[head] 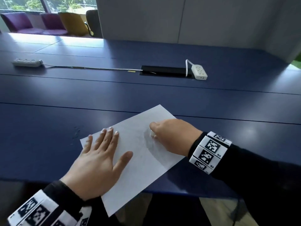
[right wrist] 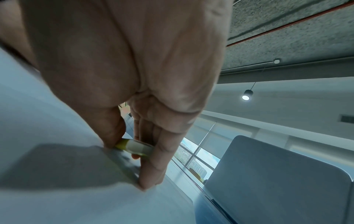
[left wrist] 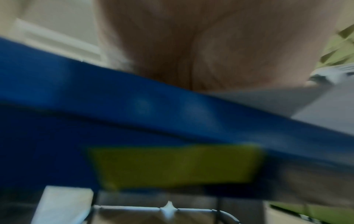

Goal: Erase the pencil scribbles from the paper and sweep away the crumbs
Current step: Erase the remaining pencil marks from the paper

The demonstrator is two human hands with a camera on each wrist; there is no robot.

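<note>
A white sheet of paper point(head: 138, 154) lies askew on the blue table point(head: 48, 128), its near corner hanging over the front edge. My left hand point(head: 97, 154) lies flat on the sheet's left part, fingers straight and spread. My right hand point(head: 169, 136) pinches a small white eraser point(head: 152, 133) with a yellow-green sleeve point(right wrist: 122, 144) between thumb and fingers, pressed onto the paper point(right wrist: 57, 189). Faint grey pencil smudges point(head: 149, 144) show on the sheet just beside the eraser. In the left wrist view I see only a blurred palm point(left wrist: 201, 45) over the table edge.
Two white power strips lie on the far table, one at the left point(head: 26, 62) and one at the right point(head: 199, 72) beside a black cable slot point(head: 162, 71). A cord point(head: 91, 68) runs between them. A grey partition point(head: 179, 18) stands behind.
</note>
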